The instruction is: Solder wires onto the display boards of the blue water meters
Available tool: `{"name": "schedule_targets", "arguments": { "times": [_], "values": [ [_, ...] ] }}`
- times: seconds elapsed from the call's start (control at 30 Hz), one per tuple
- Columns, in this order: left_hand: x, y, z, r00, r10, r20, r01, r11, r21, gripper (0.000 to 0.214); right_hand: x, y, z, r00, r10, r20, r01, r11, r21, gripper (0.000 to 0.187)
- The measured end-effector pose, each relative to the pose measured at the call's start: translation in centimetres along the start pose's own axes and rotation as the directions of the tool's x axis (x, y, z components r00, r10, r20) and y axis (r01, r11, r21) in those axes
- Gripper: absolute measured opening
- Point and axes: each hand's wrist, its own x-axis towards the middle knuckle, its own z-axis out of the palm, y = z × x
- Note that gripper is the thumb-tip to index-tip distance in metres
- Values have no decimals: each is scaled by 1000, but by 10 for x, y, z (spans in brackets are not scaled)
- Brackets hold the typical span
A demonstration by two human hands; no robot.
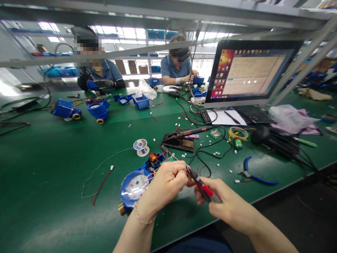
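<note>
Fingers of the right hand (226,202) are wrapped round the handles of the red-and-grey pliers (206,189), whose nose points left and away toward the left hand (167,182). That hand is curled in beside the nose, but its fingertips are hidden, so I cannot tell what they pinch, or how firmly. Whether the jaws are parted or closed is also unclear.

With the tool so close to the left fingers, a slip or a badly aimed squeeze could nip skin; a loose pinch could let a small piece twist away. The meter (128,179) lies on the near part of the bench (65,158), left of the left hand and partly behind it. Its thin wires (150,173) and green board (168,161) are exposed on the right, so a careless knuckle could bend a wire or strain a joint. The bracelet (144,220) on the left wrist could catch too.

Farther off, the iron (195,131) rests on its stand (189,144). Its cable (201,151) loops toward the pliers, and a snag there might drag the iron loose; whether it is hot does not show. To the left, solder runs from the spool (142,149) in a loose loop reaching a red-black lead (102,186), so pulling one could shift the other. Small white plugs (218,164) lie scattered to the right, easily swept off by an arm.
</note>
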Motion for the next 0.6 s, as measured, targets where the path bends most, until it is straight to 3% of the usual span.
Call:
{"name": "schedule_targets", "arguments": {
  "times": [0.1, 0.23, 0.4, 0.5, 0.6],
  "values": [
    [-1, -1, 0, 1000, 3, -1, -3, 1000, 2, 25, 1, -1, 0, 1000, 9, 15, -9, 1000, 1, 35],
    [-1, -2, 0, 1000, 18, 5, -18, 1000, 11, 26, 1, 1, 0, 1000, -12, -16, 10, 997, -78, 27],
    [2, -4, 1, 997, 2, -77, 3, 998, 66, 27, 3, 9, 9, 965, -52, -257, -35, 945, -324, 21],
    [-1, -7, 1, 991, -11, -132, 28, 992, 123, 33, 3, 10, 15, 926, -88, -368, -44, 940, -338, 29],
    [-5, -8, 1, 992, 64, -113, -48, 989, 139, 43, -1, 1, 11, 922, -88, -376, -13, 966, -259, 20]
  ]
}}
